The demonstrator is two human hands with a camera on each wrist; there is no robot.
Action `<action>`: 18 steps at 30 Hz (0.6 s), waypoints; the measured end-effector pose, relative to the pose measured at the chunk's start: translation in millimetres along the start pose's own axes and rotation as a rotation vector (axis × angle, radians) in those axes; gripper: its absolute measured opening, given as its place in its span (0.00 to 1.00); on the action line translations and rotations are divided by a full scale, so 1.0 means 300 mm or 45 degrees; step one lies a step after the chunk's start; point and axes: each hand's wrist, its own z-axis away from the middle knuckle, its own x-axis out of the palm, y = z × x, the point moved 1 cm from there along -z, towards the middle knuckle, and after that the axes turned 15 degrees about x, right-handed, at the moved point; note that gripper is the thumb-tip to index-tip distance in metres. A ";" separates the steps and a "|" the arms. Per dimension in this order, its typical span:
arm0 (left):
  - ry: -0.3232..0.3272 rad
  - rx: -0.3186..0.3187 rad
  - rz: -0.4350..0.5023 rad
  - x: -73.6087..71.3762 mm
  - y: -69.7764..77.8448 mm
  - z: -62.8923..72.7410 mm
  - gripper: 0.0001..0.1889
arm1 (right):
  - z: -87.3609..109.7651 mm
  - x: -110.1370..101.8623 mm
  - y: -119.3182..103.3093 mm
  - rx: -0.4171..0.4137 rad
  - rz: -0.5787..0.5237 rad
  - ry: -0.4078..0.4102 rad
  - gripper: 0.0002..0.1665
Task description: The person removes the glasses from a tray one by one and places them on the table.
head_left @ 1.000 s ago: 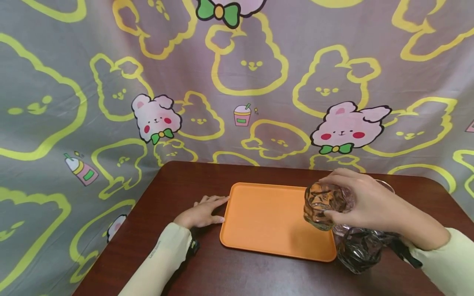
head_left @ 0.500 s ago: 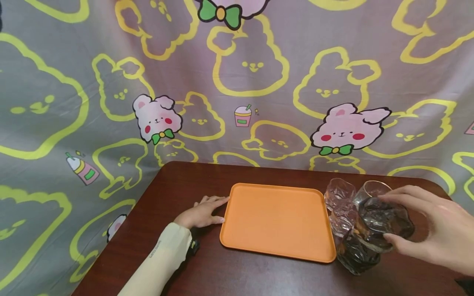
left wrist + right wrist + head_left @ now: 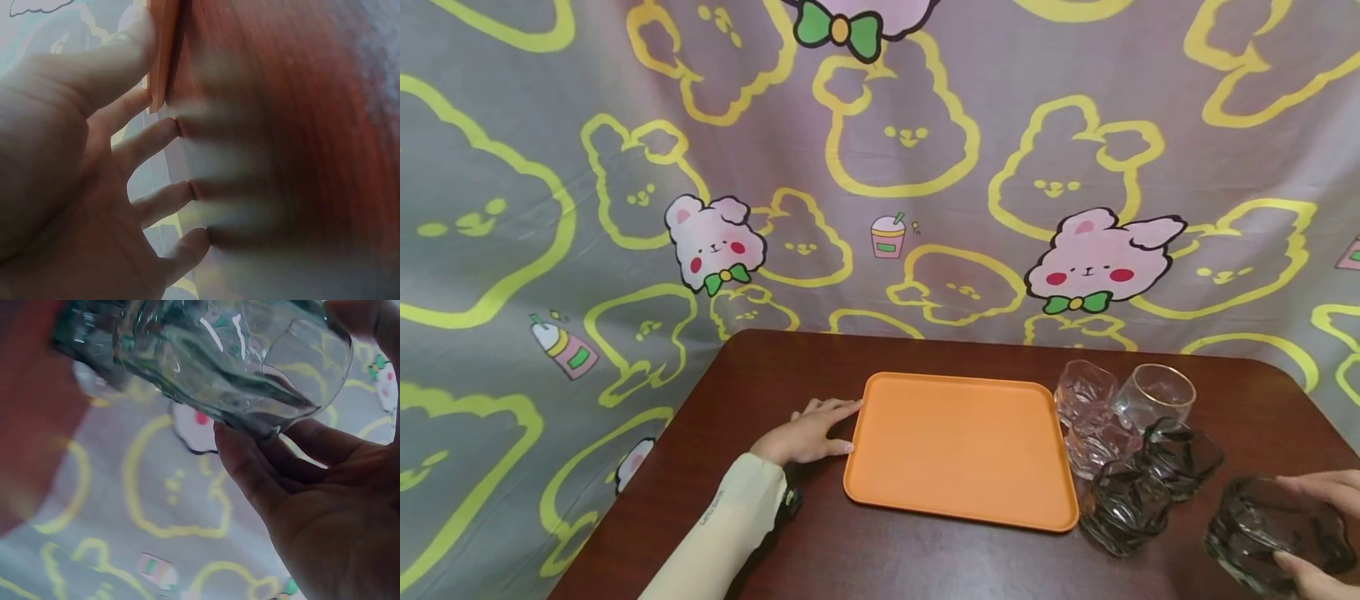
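My right hand (image 3: 1330,493) pinches a dark tinted drinking glass (image 3: 1262,533) with a wavy faceted wall, near the right edge of the head view. In the right wrist view this glass (image 3: 194,369) looks greenish, lies slantwise, and has thumb and fingers at its rim. Spread and nearly straight, the fingers of my left hand (image 3: 808,435) lie at the left edge of an orange rectangular tray (image 3: 962,450). From the left wrist, thumb and index finger meet the tray's side (image 3: 160,56), while the other fingertips touch the table.
Right of the tray several glasses stand close together: two dark ones (image 3: 1123,510), pinkish faceted ones (image 3: 1084,392), and a clear one with a gold rim (image 3: 1159,396). A patterned curtain (image 3: 880,167) hangs behind the dark wood table (image 3: 790,367).
My right hand has carried the dark glass from over the tray's right side across to the right and nearer, uncovering the grouped glasses. My left hand has stayed at the tray.
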 end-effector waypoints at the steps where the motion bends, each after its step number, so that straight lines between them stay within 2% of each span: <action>1: -0.002 -0.004 0.000 0.000 -0.001 0.001 0.38 | 0.010 0.009 0.014 0.029 0.016 -0.005 0.47; 5: -0.001 -0.008 0.002 0.003 -0.005 0.003 0.38 | 0.035 0.041 0.038 0.184 0.109 -0.051 0.42; 9: -0.009 -0.005 0.016 0.009 -0.003 0.000 0.38 | 0.058 0.071 0.035 0.292 0.054 -0.055 0.37; 12: -0.016 -0.019 0.015 0.009 -0.001 -0.002 0.39 | 0.070 0.089 0.029 0.289 -0.025 -0.042 0.38; 18: -0.015 -0.028 -0.001 0.005 -0.002 -0.004 0.39 | 0.072 0.118 0.009 0.219 -0.160 -0.031 0.42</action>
